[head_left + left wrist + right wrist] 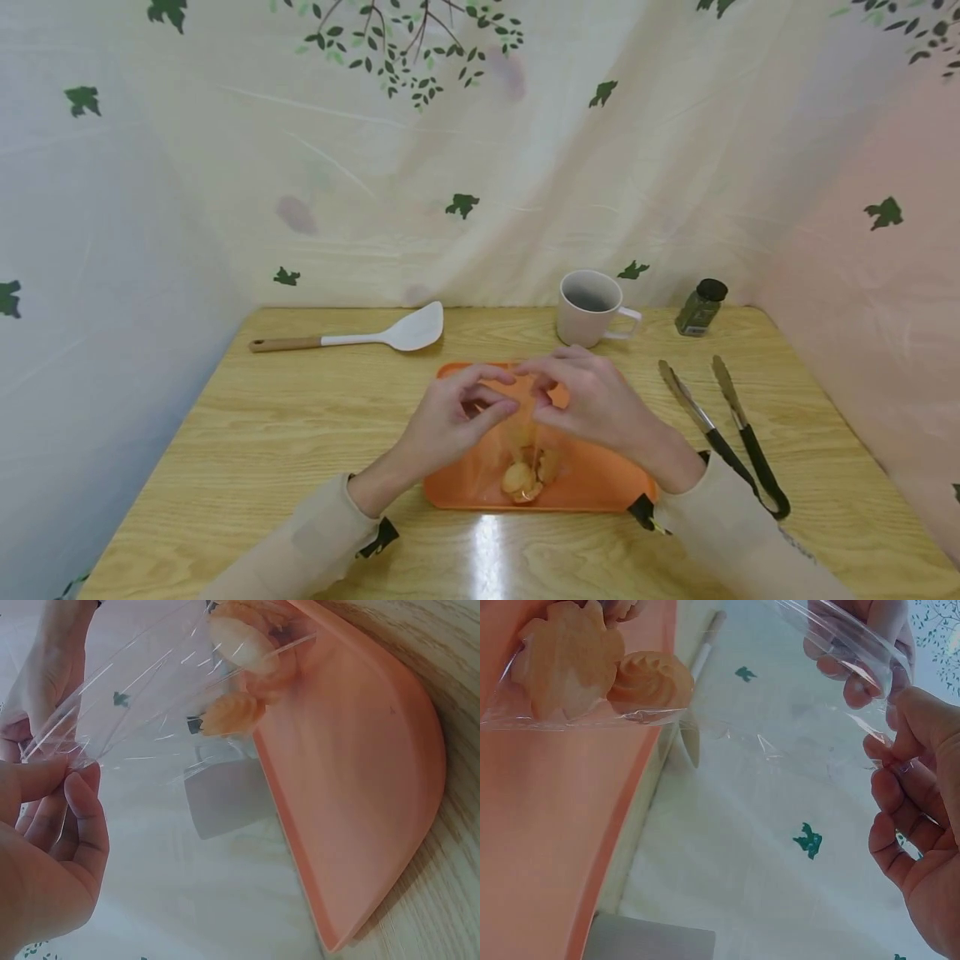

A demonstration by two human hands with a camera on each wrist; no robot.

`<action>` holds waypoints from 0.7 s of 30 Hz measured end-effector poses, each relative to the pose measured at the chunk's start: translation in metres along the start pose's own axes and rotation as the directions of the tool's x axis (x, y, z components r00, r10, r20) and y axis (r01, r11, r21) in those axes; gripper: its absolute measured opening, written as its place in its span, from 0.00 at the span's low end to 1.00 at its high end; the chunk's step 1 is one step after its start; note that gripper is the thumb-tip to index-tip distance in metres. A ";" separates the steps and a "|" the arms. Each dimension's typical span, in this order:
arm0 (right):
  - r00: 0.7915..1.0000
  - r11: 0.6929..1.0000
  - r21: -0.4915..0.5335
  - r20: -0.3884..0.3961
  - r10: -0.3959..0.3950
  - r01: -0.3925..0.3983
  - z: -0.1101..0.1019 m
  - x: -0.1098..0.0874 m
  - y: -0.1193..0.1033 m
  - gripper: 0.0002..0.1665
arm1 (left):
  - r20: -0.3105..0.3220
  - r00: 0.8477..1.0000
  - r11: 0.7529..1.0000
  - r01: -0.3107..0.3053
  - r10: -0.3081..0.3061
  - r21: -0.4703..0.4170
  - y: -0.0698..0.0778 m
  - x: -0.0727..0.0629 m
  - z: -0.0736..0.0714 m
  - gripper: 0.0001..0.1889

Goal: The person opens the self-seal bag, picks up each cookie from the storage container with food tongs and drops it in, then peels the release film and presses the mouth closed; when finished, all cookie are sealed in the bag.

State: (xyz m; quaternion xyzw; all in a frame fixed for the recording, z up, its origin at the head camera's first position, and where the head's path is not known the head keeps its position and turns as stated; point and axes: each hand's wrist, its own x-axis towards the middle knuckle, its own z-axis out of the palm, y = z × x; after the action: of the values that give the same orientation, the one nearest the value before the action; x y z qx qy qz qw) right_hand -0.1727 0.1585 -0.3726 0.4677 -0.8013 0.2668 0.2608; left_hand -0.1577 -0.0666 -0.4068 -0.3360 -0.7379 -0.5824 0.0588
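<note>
A clear plastic bag (150,690) with several cookies (566,664) at its bottom hangs between my hands. One cookie shows a swirled, ridged top in the right wrist view. My left hand (453,412) pinches the upper edge of the bag between thumb and fingers. Facing it, my right hand (592,400) pinches the other side of that edge, the two hands' fingertips close together. Below them lies an orange tray (600,487); the bag's cookie-filled end overlaps the tray's near part in the head view.
On the wooden table (300,433), a white spatula (412,329) with a wooden handle lies at back left. A mug (588,308) stands behind the tray, a dark-capped jar (699,310) at back right. Black-handled tongs (761,467) lie right of the tray, by the right sleeve.
</note>
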 end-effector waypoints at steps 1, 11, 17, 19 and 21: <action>1.000 1.000 0.002 0.004 0.005 -0.005 0.000 0.000 0.000 0.24 | 0.003 1.000 1.000 -0.003 0.003 0.003 0.000 0.000 0.000 0.13; 0.979 0.944 0.263 0.101 0.179 -0.200 0.001 -0.006 0.008 0.17 | 0.023 1.000 1.000 -0.018 0.018 0.007 -0.001 0.000 -0.002 0.14; 0.983 0.900 0.396 0.084 0.162 -0.182 0.003 -0.012 0.016 0.15 | 0.022 1.000 1.000 -0.015 0.015 0.008 -0.002 -0.001 -0.003 0.15; 0.988 0.914 0.375 0.072 0.139 -0.156 0.002 -0.013 0.017 0.15 | 0.021 1.000 1.000 -0.012 0.012 0.012 -0.002 -0.001 -0.003 0.15; 0.991 0.928 0.348 0.067 0.119 -0.135 0.002 -0.014 0.018 0.16 | 0.021 1.000 1.000 -0.009 0.008 0.014 -0.003 -0.001 -0.003 0.15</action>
State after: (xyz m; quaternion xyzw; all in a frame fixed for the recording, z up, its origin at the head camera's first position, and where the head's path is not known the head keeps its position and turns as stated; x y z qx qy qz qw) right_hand -0.1829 0.1728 -0.3866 0.4598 -0.7748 0.4117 0.1371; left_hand -0.1597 -0.0704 -0.4087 -0.3446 -0.7409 -0.5737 0.0560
